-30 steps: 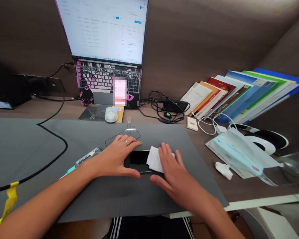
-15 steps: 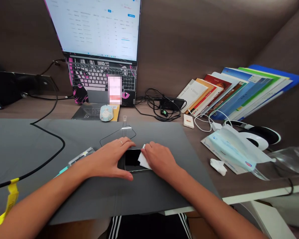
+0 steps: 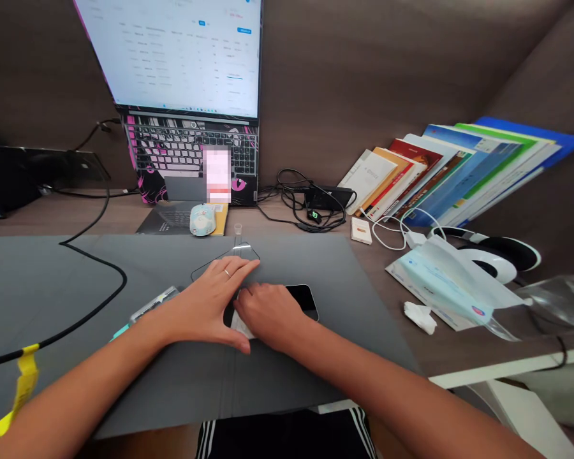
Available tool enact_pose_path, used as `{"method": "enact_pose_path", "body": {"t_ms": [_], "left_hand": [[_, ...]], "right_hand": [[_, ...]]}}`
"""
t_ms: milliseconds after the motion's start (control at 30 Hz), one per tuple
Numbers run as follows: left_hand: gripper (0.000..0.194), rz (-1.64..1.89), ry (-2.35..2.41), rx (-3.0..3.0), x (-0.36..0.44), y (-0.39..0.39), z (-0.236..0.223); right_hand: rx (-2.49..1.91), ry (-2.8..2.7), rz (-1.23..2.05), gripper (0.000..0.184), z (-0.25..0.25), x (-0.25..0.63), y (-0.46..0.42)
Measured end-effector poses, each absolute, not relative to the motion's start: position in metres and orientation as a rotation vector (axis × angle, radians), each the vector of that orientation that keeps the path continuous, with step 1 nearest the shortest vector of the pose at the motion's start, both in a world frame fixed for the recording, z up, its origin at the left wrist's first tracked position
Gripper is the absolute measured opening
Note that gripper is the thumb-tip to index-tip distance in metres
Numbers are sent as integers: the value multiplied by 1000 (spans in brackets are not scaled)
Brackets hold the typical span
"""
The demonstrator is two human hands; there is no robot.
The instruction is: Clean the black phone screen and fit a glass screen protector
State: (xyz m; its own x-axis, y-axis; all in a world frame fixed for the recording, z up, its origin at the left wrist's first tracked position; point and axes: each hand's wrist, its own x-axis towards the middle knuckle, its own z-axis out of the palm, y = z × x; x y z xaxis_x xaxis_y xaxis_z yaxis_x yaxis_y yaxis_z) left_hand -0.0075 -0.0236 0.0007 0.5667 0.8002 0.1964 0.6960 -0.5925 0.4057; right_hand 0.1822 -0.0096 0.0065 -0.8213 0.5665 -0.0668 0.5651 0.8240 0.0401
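A black smartphone (image 3: 302, 297) lies flat on a grey mat (image 3: 124, 357); only its right end shows. My left hand (image 3: 209, 303) rests spread over the phone's left end, holding it down, a ring on one finger. My right hand (image 3: 270, 315) presses a white wipe (image 3: 240, 324) onto the screen, fingers curled over it, and touches my left hand. A clear screen protector (image 3: 229, 258) with a dark outline lies on the mat just beyond my left fingers.
A laptop (image 3: 191, 146) stands open at the back, with a small round gadget (image 3: 202, 220) before it. A black cable (image 3: 95, 223) crosses the mat on the left. Books (image 3: 440, 178), headphones (image 3: 502, 258), a mask pack (image 3: 449, 280) and a crumpled tissue (image 3: 419, 317) lie right.
My right hand has slid the white wipe leftward across the phone screen, from its right end to its left end. The phone's right end is now uncovered. My left hand stayed put.
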Motion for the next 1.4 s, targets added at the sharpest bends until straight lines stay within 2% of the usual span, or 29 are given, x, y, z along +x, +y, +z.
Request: {"method": "enact_pose_path", "body": {"t_ms": [100,367,500,700,800,933,1033,1133,1400], "left_hand": [[128,477,1204,2521,-8,-23,0],[124,406,1158,2539,-6,-23,-4],[129,405,1174,2550,-7,-22,-2],[112,396,1135,2503,-10,-21,-2],[112,461,1117,2484,-11,-20,-3],[112,476,1089,2483,-9,-20,1],[104,413,1074,2518,-5,-20,5],[106,405,1091,2533,-3,-19,7],[100,475,1175,2474,-7,-20,6]], "right_hand": [[973,2913,12,34,5,196,-20],[1126,2801,61,24,12,257,12],[1097,2804,55,26,13,243,15],[951,2898,-7,30,7,190,13],[888,2922,-23,28,5,177,10],[841,2907,-41,23,8,198,1],[1034,2809,36,20,13,231,2],[1159,2726,104,24,15,250,11],[993,2834,48,24,4,195,18]]}}
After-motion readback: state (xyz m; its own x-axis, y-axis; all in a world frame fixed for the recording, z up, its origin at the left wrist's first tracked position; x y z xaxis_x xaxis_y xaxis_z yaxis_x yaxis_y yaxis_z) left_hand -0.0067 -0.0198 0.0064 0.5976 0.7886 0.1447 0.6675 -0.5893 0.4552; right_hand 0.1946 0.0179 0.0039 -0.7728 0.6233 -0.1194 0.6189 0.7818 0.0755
